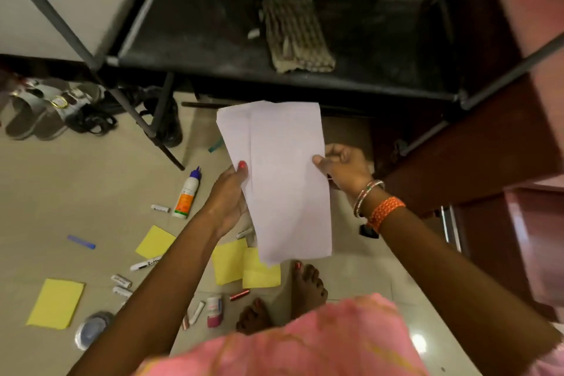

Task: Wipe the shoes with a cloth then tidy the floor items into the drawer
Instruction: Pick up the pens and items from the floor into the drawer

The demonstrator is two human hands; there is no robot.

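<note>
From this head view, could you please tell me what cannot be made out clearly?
- Left hand's fingers: hidden behind the white paper.
- Marker under the paper: mostly covered, label unreadable.
- Two yellow sheets near the feet: tops hidden by the paper.
- Glue bottle label: too small to read.
- Round lid: partly hidden by the left forearm.
- Sandals: crossed by the rack leg, blurred.

A person in a pink garment (pixel 320 342) with faint yellow streaks, arms bare and feet (pixel 308 287) bare. The right wrist carries thin metallic bangles (pixel 367 197) and an orange woven band (pixel 385 212). Thumbnail and toenails are painted red.
</note>
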